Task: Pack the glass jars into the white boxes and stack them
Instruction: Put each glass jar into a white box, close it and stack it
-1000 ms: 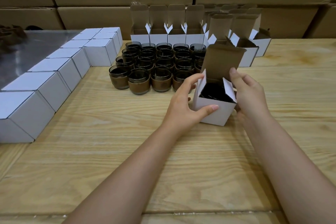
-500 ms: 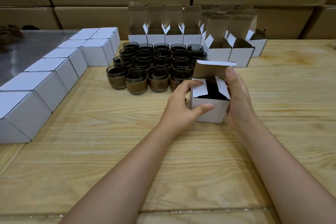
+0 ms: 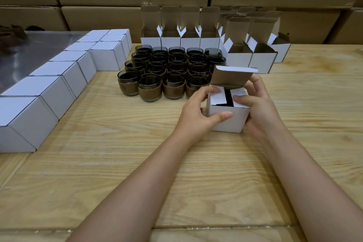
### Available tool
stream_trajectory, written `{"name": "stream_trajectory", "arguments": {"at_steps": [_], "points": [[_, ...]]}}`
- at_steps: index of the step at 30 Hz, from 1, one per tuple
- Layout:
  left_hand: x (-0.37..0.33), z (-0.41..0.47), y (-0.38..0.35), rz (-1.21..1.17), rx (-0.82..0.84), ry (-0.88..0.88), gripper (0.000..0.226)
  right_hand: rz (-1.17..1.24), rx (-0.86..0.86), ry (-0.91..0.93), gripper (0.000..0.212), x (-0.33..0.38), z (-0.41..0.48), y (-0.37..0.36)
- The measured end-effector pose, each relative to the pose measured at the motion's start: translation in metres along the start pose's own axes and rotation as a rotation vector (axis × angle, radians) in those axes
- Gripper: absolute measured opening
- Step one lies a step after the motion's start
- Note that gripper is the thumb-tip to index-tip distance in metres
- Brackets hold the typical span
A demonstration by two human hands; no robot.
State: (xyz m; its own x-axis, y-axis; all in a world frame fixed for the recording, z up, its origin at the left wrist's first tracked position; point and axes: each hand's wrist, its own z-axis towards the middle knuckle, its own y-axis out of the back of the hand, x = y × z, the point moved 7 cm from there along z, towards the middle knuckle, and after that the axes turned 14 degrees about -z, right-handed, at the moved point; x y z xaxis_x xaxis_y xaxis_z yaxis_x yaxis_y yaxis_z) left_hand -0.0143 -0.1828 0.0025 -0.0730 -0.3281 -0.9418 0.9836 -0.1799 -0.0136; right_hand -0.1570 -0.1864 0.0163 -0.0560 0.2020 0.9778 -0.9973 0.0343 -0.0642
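Both side flaps now flat under left hand (image 3: 198,113) and right hand (image 3: 259,104), each gripping white box (image 3: 227,122).

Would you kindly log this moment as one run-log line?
step: closing white box | side flaps: folded | lid: up | left hand, right hand: holding box

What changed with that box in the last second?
The two side flaps went from standing to folded flat over the box, and the lid tipped forward. Both the left hand and right hand kept hold. Jars and the closed boxes stayed put.
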Motion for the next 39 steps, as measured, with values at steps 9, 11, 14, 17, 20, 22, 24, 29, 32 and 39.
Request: {"name": "stream_trajectory", "arguments": {"at_steps": [9,11,14,17,20,22,24,29,32,39], "points": [[-0.002,0.000,-0.001,-0.098,-0.015,0.030,0.056,-0.142,0.128,0.091,0.022,0.003,-0.005,-0.005],[-0.002,-0.001,-0.001,-0.103,-0.023,0.018,0.057,-0.142,0.117,0.106,0.020,0.002,-0.004,-0.004],[0.000,-0.001,0.002,-0.158,-0.070,0.020,0.063,-0.164,0.113,0.129,0.017,0.002,-0.005,-0.004],[0.001,-0.001,0.002,-0.171,-0.071,0.021,0.066,-0.194,0.112,0.151,0.018,0.004,-0.006,-0.003],[0.002,0.000,0.002,-0.165,-0.065,0.007,0.066,-0.235,0.117,0.171,0.021,0.006,-0.007,-0.003],[0.003,0.000,0.002,-0.161,-0.057,0.002,0.067,-0.247,0.123,0.176,0.023,0.007,-0.008,-0.004],[0.003,0.000,0.002,-0.156,-0.048,-0.003,0.067,-0.256,0.124,0.180,0.023,0.007,-0.008,-0.004],[-0.001,0.000,0.002,-0.091,-0.014,-0.037,0.064,-0.320,0.059,0.187,0.010,0.002,-0.005,0.000],[-0.007,-0.001,0.000,0.019,-0.008,-0.104,0.048,-0.429,0.055,0.237,0.014,0.003,-0.005,-0.003],[-0.030,-0.011,-0.003,0.397,-0.094,-0.404,0.037,-0.167,0.150,0.064,0.027,-0.011,0.000,0.002]]}}
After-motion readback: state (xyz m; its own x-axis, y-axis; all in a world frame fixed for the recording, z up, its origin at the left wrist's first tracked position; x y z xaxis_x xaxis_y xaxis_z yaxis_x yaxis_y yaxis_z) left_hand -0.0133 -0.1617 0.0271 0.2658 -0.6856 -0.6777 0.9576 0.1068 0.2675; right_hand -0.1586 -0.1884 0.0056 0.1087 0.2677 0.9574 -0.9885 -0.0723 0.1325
